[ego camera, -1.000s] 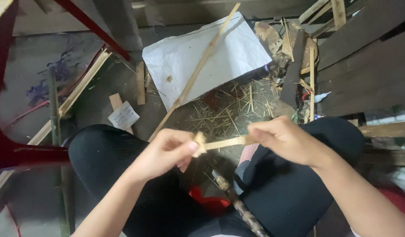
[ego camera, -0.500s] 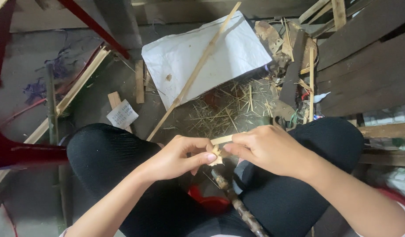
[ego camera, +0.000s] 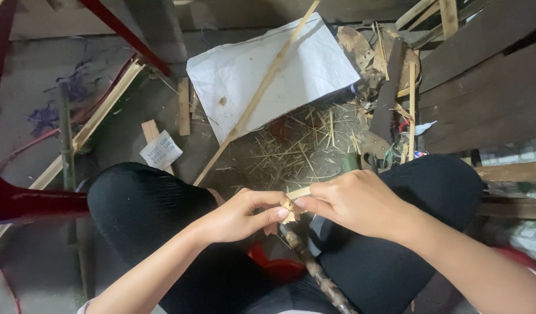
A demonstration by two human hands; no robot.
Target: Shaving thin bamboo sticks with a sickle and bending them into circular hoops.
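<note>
My left hand (ego camera: 240,216) and my right hand (ego camera: 356,200) meet above my lap, both pinching a short pale bamboo strip (ego camera: 295,196). The left fingertips grip its frayed lower end. The right fingers cover most of the rest, so only a short piece shows. Under the hands a rough dark stick (ego camera: 314,268) runs down between my knees, which are in black trousers. Something red (ego camera: 278,268) lies beneath it.
A white sheet (ego camera: 268,75) lies on the floor ahead with a long bamboo slat (ego camera: 253,102) across it. Bamboo shavings (ego camera: 303,148) litter the ground. Dark wooden planks (ego camera: 483,75) stand right, red bars (ego camera: 29,203) left, and a paper scrap (ego camera: 161,150) is nearby.
My hands have come closer together. The strip's visible length between them has shrunk from a long piece to a short stub as the right hand slid toward the left.
</note>
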